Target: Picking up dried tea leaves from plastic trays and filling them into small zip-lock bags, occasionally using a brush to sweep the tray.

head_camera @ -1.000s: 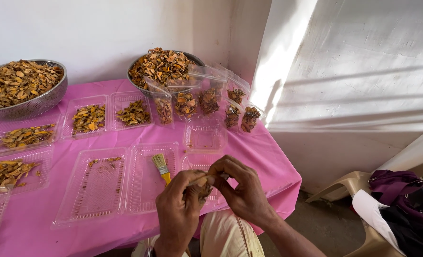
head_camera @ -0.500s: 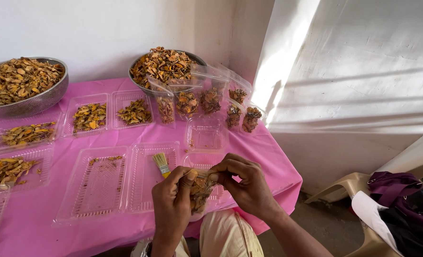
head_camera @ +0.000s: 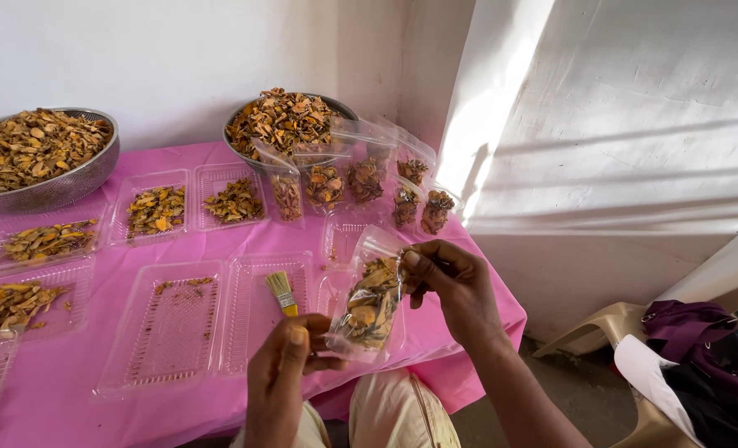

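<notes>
Table w/ pink cloth (head_camera: 70, 398): fills left and centre of frame, against white wall.
Steel bowls, 2: colander-type bowl (head_camera: 62, 187) upper left, round bowl (head_camera: 249, 149) upper centre; both heaped w/ dried yellow-brown chips.
Beige plastic stool (head_camera: 601, 323) w/ purple garment (head_camera: 709, 348): lower right, well apart from table.
Clear plastic trays: empty tray (head_camera: 166, 332) lower centre-left; filled trays (head_camera: 157, 207) in row above and down left edge.
Filled pouches (head_camera: 365, 178), approx. 6, upright, just right of round bowl.
Left hand (head_camera: 282, 373): bottom centre, fingers pinched on pouch's lower corner.
Right hand (head_camera: 456, 286): centre-right, fingers pinched on pouch's top edge.
Clear pouch of dried chips (head_camera: 369, 303): held tilted between both hands, above table's front edge.
Small brush (head_camera: 282, 292), yellow handle: lying in tray just left of pouch.
</notes>
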